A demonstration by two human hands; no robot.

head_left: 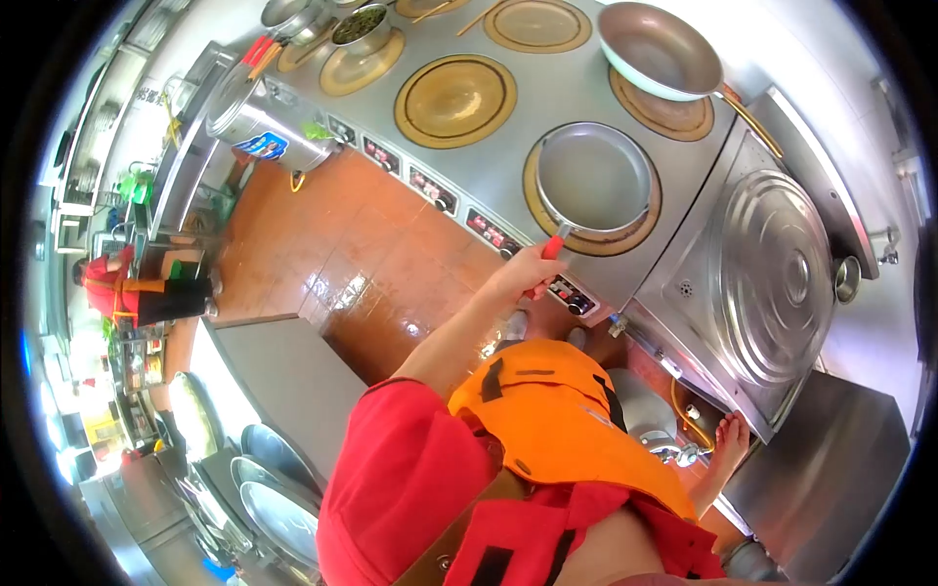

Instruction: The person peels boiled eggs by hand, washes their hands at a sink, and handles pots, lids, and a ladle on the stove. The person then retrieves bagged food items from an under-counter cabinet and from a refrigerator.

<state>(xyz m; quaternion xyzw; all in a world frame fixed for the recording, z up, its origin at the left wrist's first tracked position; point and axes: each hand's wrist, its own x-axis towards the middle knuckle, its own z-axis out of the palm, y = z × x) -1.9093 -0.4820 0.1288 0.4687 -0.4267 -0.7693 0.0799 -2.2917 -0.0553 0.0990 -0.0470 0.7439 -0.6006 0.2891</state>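
My left hand (532,272) is closed around the red handle (554,246) of a grey saucepan (594,176). The pan sits level on a round burner plate (547,227) near the front of the steel stove, and its inside looks pale, with contents I cannot make out. My right hand (731,439) is low at the right, beside the front edge of the steel unit, fingers loosely extended and nothing visible in them.
A frying pan (660,49) stands at the back. A large round lid (777,278) covers the right unit. A steel pot (269,122) and a bowl of greens (362,29) are left. Another person (122,288) stands far left. The tiled floor (322,254) looks wet.
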